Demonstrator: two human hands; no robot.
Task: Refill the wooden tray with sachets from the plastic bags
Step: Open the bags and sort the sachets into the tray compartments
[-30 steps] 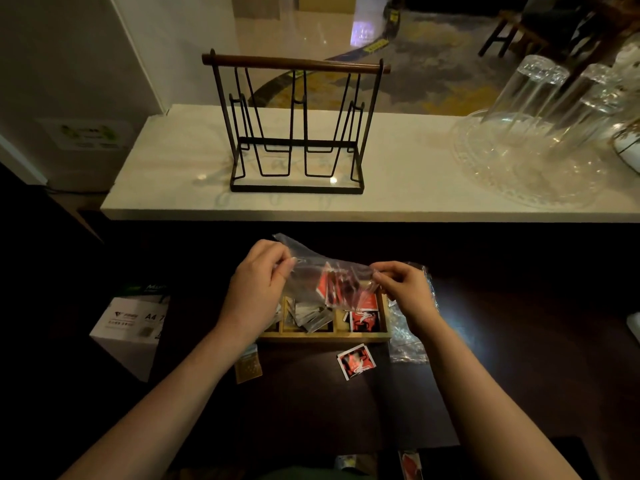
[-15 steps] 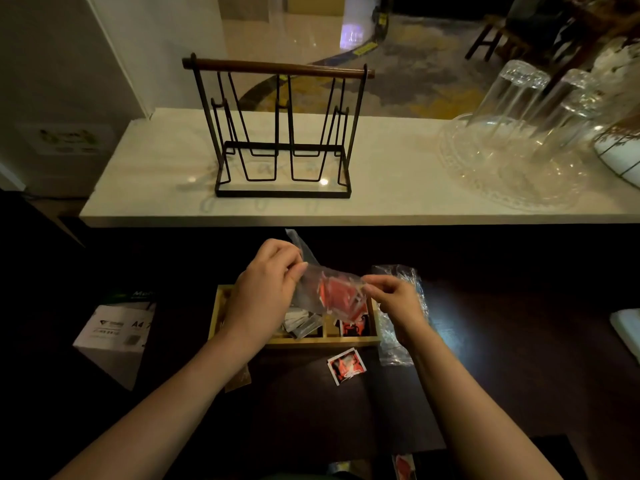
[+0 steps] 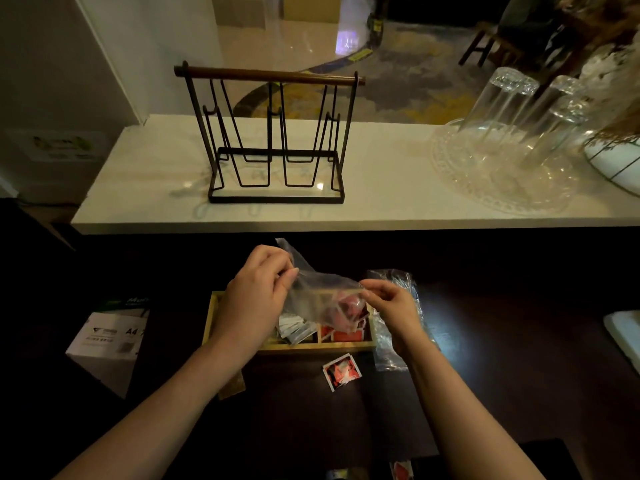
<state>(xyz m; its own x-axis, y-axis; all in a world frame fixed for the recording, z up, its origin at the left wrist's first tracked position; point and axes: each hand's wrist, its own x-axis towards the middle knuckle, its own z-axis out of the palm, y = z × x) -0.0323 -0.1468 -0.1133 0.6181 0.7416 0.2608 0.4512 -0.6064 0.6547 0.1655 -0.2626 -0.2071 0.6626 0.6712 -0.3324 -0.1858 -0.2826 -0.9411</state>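
Note:
A clear plastic bag (image 3: 320, 299) with red sachets hangs over the wooden tray (image 3: 313, 348) on the dark table. My left hand (image 3: 256, 299) pinches the bag's left upper edge. My right hand (image 3: 391, 306) pinches its right edge. Below the bag, the tray's compartments hold white sachets (image 3: 294, 327) in the middle and red sachets (image 3: 346, 336) at the right. One red sachet (image 3: 341, 371) lies loose on the table in front of the tray. A brown sachet (image 3: 231, 388) lies near my left forearm.
A second crumpled plastic bag (image 3: 394, 327) lies right of the tray. A white A4 paper box (image 3: 107, 344) sits at the left. On the pale counter behind stand a black wire rack (image 3: 273, 140) and upturned glasses on a glass platter (image 3: 502, 161).
The bag has tipped lower over the tray's right side, its red sachets sliding toward the lower end. Both hands keep their pinch on the bag.

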